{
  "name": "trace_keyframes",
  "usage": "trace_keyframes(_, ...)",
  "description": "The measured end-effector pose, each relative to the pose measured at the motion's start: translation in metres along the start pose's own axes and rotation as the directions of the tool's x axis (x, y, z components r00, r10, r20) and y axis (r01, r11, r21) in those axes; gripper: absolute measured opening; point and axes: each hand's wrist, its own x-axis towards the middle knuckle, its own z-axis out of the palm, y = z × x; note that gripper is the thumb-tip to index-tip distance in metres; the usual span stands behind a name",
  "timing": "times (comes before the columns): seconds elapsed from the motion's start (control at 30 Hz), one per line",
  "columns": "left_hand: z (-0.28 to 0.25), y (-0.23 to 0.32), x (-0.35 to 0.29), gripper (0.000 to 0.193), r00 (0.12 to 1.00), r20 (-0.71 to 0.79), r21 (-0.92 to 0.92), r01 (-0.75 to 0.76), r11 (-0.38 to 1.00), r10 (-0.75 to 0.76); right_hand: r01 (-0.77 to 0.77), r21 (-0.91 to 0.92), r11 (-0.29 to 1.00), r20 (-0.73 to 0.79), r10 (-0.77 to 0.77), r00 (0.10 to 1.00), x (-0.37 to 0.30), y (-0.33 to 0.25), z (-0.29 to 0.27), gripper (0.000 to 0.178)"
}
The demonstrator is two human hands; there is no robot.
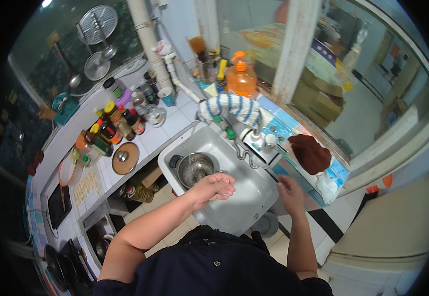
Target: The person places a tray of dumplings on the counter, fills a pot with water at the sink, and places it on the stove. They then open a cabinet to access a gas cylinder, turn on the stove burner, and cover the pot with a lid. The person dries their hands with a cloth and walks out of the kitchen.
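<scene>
A metal pot (195,170) with a dark handle sits at the left of the white sink (244,192), and a thin stream of water runs into it. My left hand (215,189) is over the sink, just right of the pot's near side, with its fingers curled together; whether something small is in them is hidden. At the sink's right edge, my right hand (290,193) has its fingers drawn in, and their inner side is out of sight. A striped cloth (231,107) wraps the pipe behind the sink, next to a green-handled tap (230,133).
Several sauce bottles (108,129) and a round brown lid (125,158) stand along the left counter. An orange pump bottle (241,79) is on the window ledge. To the right lies a dark red cloth (310,154). A bucket (266,225) is below the sink.
</scene>
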Motion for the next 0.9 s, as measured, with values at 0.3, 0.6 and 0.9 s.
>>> trace_keyframes(0.3, 0.019, -0.022, 0.047, 0.029, 0.985, 0.014, -0.078, 0.172, 0.982, -0.171, -0.165, -0.781, 0.602, -0.366, -0.228, 0.902, 0.092, 0.023, -0.073, 0.056)
trace_keyframes(0.6, -0.003, 0.014, 0.033, 0.037, 0.975, 0.200, -0.009, 0.098, 0.995, -0.094, 0.204, 0.305, 0.930, -0.566, 0.005, 0.824, 0.066, -0.022, -0.076, 0.032)
trace_keyframes(0.9, 0.050, -0.012, 0.094, 0.040, 0.673, 0.735, -0.435, 0.382, 0.815, 0.077, 0.268, 0.232, 0.935, -0.464, -0.135, 0.875, -0.031, -0.116, 0.064, 0.038)
